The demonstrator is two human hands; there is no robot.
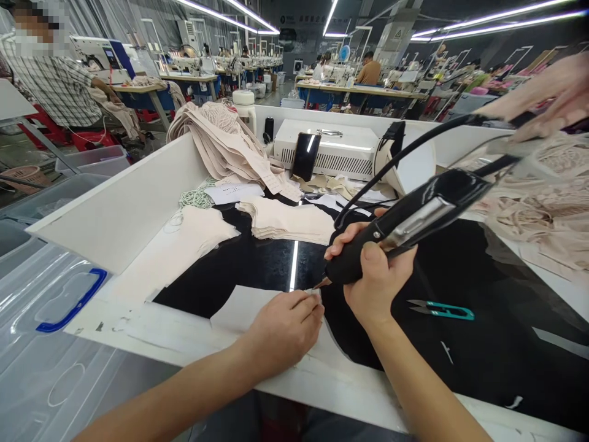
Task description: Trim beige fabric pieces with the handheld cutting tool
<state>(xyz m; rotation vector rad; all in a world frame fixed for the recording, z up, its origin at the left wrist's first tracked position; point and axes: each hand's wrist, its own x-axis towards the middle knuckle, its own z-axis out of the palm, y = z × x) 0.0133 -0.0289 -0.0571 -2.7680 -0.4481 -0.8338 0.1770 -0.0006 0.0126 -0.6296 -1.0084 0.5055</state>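
Note:
My left hand (288, 331) has its fingers curled and pressed together on a pale, flat, cut piece (246, 305) near the table's front edge. Whether that piece is cloth or paper I cannot tell. Wrapped around a black corded hand tool (400, 224), my right hand (380, 276) holds it tilted. A slim copper-coloured tip points down from the tool, at the piece's edge beside my left fingertips. Teal thread snips (448, 310) lie to the right on the glossy black tabletop (497, 356). Behind my hands sits a stack of cream fabric pieces (289, 220).
Another person's blurred hand (547, 98) reaches in at the upper right, near the cord. Cream fabric (543, 209) is heaped on the right and draped strips (225, 147) at the back left. A phone (305, 156) leans on a white vented box (331, 150). White side boards (115, 209) border the table.

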